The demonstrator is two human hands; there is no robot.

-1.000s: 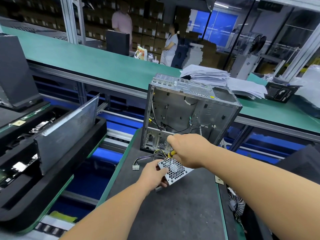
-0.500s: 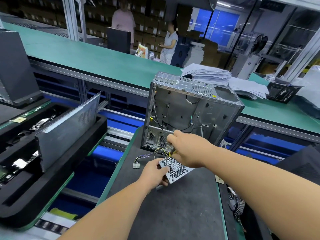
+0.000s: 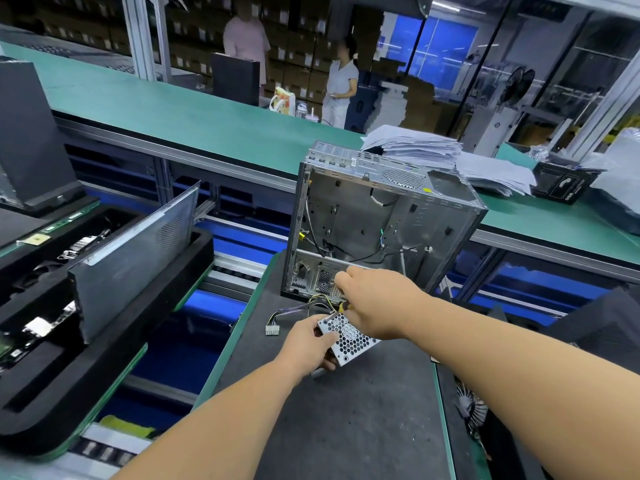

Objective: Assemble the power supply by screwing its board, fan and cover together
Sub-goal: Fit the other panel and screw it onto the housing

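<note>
The power supply is a small silver metal box with a honeycomb grille, lying tilted on the dark mat. My left hand grips its near-left corner. My right hand is closed around a screwdriver with a yellow and black handle, whose shaft points down at the box's far-left corner. A bundle of coloured wires runs from the box to a white connector on the mat. The screw itself is too small to make out.
An open silver computer case stands upright just behind the power supply. A black foam tray holding a grey side panel sits to the left. A fan heatsink lies at the right edge. Paper stacks lie on the green bench beyond.
My right hand has shifted slightly on the screwdriver over the same corner. My left hand keeps its hold and the power supply has not moved.
</note>
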